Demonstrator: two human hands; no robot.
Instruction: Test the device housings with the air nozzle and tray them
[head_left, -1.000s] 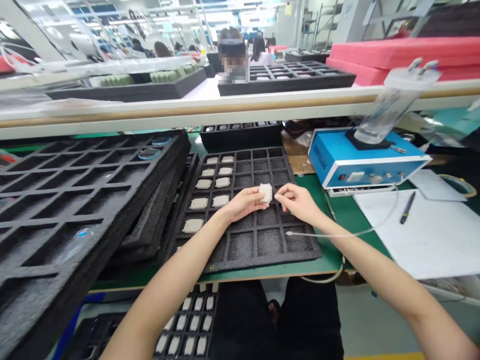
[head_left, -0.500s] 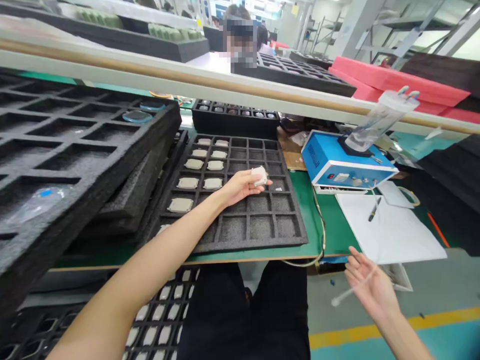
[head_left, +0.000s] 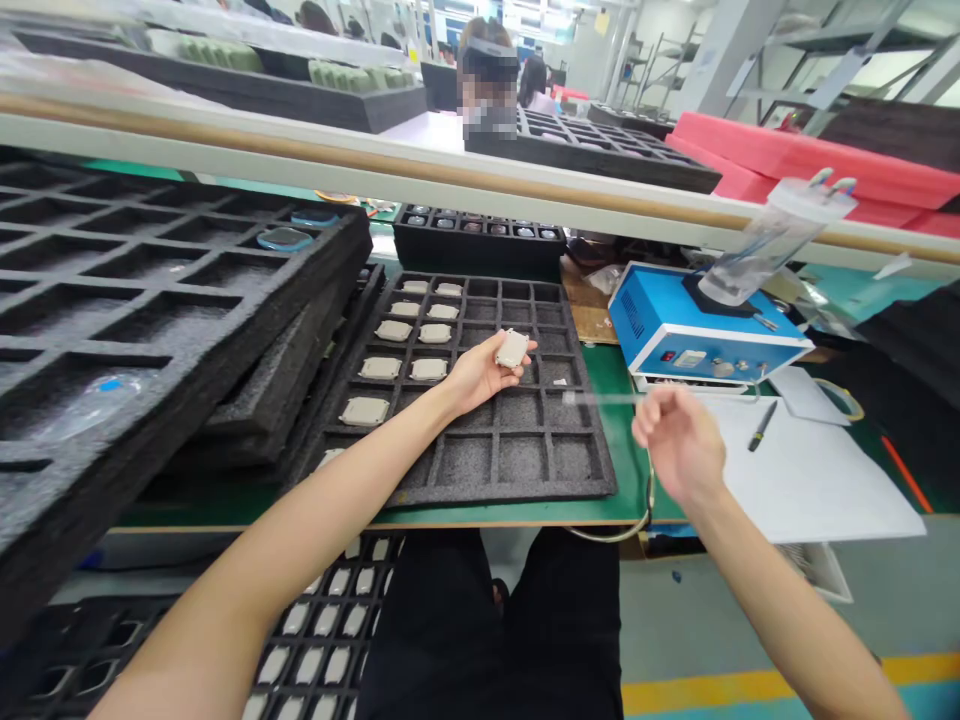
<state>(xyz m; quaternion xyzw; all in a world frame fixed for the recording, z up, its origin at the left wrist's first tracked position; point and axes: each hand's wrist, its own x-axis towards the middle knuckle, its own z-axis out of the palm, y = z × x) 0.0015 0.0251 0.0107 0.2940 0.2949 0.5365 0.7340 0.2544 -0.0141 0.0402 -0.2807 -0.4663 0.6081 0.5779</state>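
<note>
The pale piece (head_left: 513, 349) is held above the black tray (head_left: 523, 458), flat face toward the viewer; its long axis I cannot tell. Fingers of the left hand (head_left: 487, 375) are clamped on it. Fingers of the right hand (head_left: 681, 442) grip a thin tube (head_left: 604, 398), pointing left. Half a second ago, this hand was nearer and more right.

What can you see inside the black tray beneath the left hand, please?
The tray holds pale pieces in its two leftmost columns and a white scrap in the rightmost one. The left hand, gripping another pale piece, and its forearm cover parts, hiding anything there.
</note>
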